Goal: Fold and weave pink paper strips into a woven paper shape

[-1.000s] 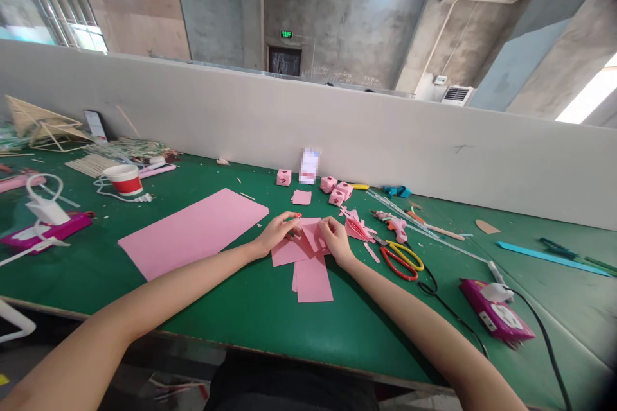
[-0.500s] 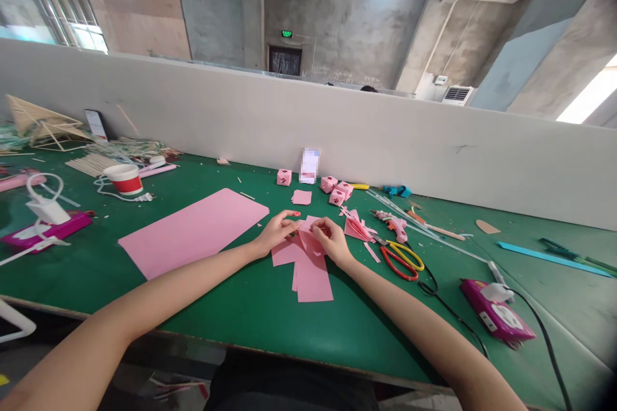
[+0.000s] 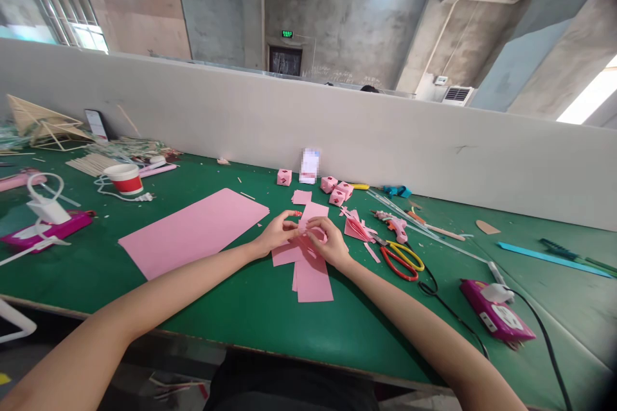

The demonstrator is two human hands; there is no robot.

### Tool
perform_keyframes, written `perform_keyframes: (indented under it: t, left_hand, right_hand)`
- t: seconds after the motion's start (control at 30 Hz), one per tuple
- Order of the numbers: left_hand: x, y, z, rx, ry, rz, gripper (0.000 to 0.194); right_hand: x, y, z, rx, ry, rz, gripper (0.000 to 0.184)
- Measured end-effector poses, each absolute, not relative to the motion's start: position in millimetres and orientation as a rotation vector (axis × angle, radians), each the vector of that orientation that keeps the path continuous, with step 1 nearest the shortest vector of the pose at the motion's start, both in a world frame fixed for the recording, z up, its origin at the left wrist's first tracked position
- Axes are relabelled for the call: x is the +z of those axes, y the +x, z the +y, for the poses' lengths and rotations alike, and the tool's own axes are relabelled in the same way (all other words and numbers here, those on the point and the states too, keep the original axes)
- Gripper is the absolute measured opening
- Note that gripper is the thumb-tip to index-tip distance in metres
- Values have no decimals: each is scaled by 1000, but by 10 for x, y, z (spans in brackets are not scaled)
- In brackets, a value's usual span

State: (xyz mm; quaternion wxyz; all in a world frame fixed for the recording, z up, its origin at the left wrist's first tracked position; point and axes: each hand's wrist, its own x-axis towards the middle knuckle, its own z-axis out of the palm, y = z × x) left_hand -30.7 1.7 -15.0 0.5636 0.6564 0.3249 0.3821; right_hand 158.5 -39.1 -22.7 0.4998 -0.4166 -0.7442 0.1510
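Observation:
Both my hands meet over the green table (image 3: 241,308) and pinch one small pink paper piece (image 3: 313,213) that stands tilted up between them. My left hand (image 3: 277,232) grips its left edge with closed fingers. My right hand (image 3: 325,237) pinches its right side. Under the hands lie more cut pink paper pieces (image 3: 312,277). A large pink sheet (image 3: 193,231) lies flat to the left of my left hand.
Several small pink paper cubes (image 3: 337,191) sit beyond the hands near the grey partition. Scissors with yellow and red handles (image 3: 402,259) and a pink glue gun (image 3: 393,225) lie to the right, a magenta power strip (image 3: 496,314) further right. A red-and-white cup (image 3: 124,178) stands at left.
The pink piece has been lifted off the pile and now stands up between my hands. My right hand has moved left, closer to my left hand.

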Motion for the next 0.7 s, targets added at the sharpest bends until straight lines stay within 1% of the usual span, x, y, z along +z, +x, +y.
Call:
perform_keyframes:
  t: [0.23, 0.43, 0.5, 0.6, 0.7]
  left_hand:
    - [-166, -312, 23, 875, 1574, 724, 64]
    - [-260, -303, 81, 864, 1631, 694, 69]
    - [-313, -295, 110, 853, 1701, 660, 60]
    - [-376, -287, 143, 854, 1786, 680, 38]
    - [-386, -280, 151, 927, 1793, 724, 30]
  right_hand:
    - [-247, 1561, -448, 221, -990, -1924, 17]
    - [-289, 1551, -457, 44, -986, -1863, 32]
    - [-292, 1545, -460, 10, -974, -1825, 38]
    - [-288, 1529, -472, -40, -918, -1813, 48]
    - [-284, 1505, -489, -83, -862, -1849, 62]
